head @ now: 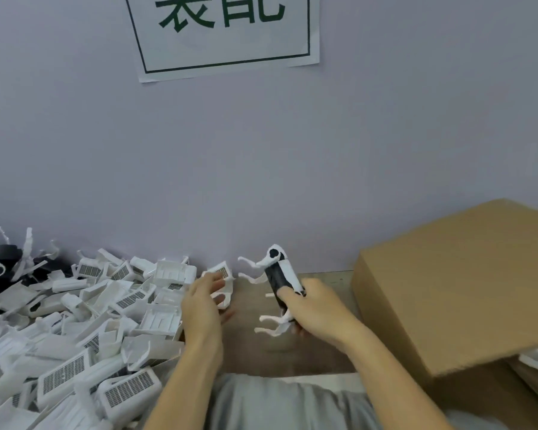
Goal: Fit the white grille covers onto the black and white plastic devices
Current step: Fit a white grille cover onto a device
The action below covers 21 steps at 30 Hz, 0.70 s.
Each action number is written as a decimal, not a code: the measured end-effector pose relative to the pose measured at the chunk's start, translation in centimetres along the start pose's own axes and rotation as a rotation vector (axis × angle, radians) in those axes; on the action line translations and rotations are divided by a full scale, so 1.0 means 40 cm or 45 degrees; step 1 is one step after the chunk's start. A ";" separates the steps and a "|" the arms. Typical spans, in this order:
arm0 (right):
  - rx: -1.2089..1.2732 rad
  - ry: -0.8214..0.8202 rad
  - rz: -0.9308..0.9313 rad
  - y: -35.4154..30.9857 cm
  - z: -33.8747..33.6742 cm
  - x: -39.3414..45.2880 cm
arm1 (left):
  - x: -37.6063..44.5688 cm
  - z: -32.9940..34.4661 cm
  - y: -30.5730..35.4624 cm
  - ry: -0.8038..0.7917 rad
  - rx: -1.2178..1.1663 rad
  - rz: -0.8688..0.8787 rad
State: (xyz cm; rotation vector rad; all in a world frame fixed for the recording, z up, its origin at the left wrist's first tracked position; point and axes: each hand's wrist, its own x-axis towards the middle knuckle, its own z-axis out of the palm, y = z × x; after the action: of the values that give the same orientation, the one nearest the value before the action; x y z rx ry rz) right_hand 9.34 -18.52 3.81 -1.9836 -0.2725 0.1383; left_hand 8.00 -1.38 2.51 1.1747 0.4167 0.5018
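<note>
from the head view, the right hand (pixel 316 308) grips a black and white device (pixel 280 276) with fingers curled round its lower body, holding it upright above the brown table (pixel 249 346). the left hand (pixel 204 301) holds a white grille cover (pixel 222 276) at the edge of the pile of white covers (pixel 84 330), though blur hides how its fingers lie. a cardboard box (pixel 457 283) sits to the right, and a paper sign (pixel 224 35) hangs on the wall.
</note>
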 end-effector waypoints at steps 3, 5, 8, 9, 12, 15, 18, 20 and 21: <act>0.523 0.007 0.164 -0.071 -0.085 -0.019 | 0.002 0.008 -0.040 -0.014 0.128 -0.028; 0.833 0.166 0.069 -0.122 -0.171 -0.037 | -0.002 0.015 -0.054 -0.068 0.222 0.055; 1.446 0.417 -0.257 -0.153 -0.329 -0.089 | -0.007 0.022 -0.074 -0.092 0.327 0.144; 1.637 0.475 -0.354 -0.147 -0.375 -0.108 | -0.008 0.024 -0.078 -0.099 0.341 0.160; 1.751 0.640 -0.344 -0.112 -0.425 -0.128 | -0.012 0.029 -0.081 -0.117 0.394 0.198; 1.158 0.536 -0.112 -0.108 -0.337 -0.092 | -0.025 0.033 -0.089 -0.173 0.545 0.239; 0.439 0.249 -0.033 -0.093 -0.176 -0.043 | -0.057 0.046 -0.096 -0.297 0.814 0.313; 0.172 0.151 -0.073 -0.040 -0.063 -0.016 | -0.074 0.047 -0.093 -0.373 1.059 0.459; 0.102 0.148 -0.095 -0.009 -0.015 -0.006 | -0.077 0.041 -0.085 -0.417 1.194 0.562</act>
State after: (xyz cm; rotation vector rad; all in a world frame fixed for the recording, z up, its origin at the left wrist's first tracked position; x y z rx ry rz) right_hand 9.20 -18.98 4.37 -1.8913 -0.2612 -0.0135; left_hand 6.92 -5.40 -0.01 2.2472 0.0825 0.4848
